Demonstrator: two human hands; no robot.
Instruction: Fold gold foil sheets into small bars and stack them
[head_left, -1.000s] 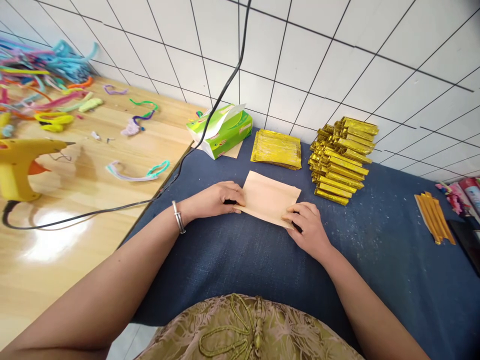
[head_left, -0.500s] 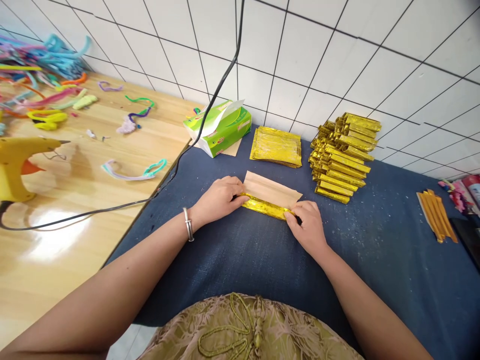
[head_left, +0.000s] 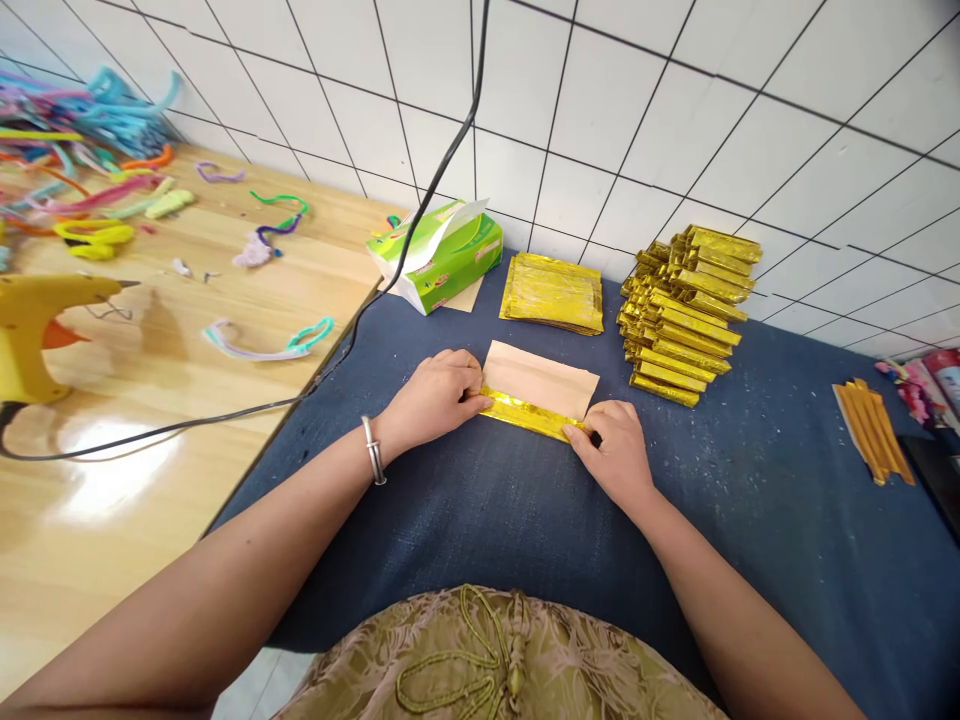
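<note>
A sheet of paper [head_left: 541,385], tan on its back and gold foil on its face, lies on the blue cloth [head_left: 525,520]. Its near edge is folded up into a narrow gold strip. My left hand [head_left: 435,395] pinches the left end of that fold. At the fold's right end my right hand [head_left: 615,450] presses down with its fingertips. Both wrists rest on the cloth.
Behind the sheet lie a flat stack of gold sheets [head_left: 553,294] and a tall pile of folded gold strips [head_left: 686,315]. A green tissue box [head_left: 435,255], a black cable [head_left: 420,230], a yellow glue gun [head_left: 41,325], coloured pipe cleaners [head_left: 90,170] and orange sticks [head_left: 874,430] are around.
The tan sheet lay flat a second ago; its near edge has since been folded over, showing a gold strip. Both hands now press that fold a little tighter.
</note>
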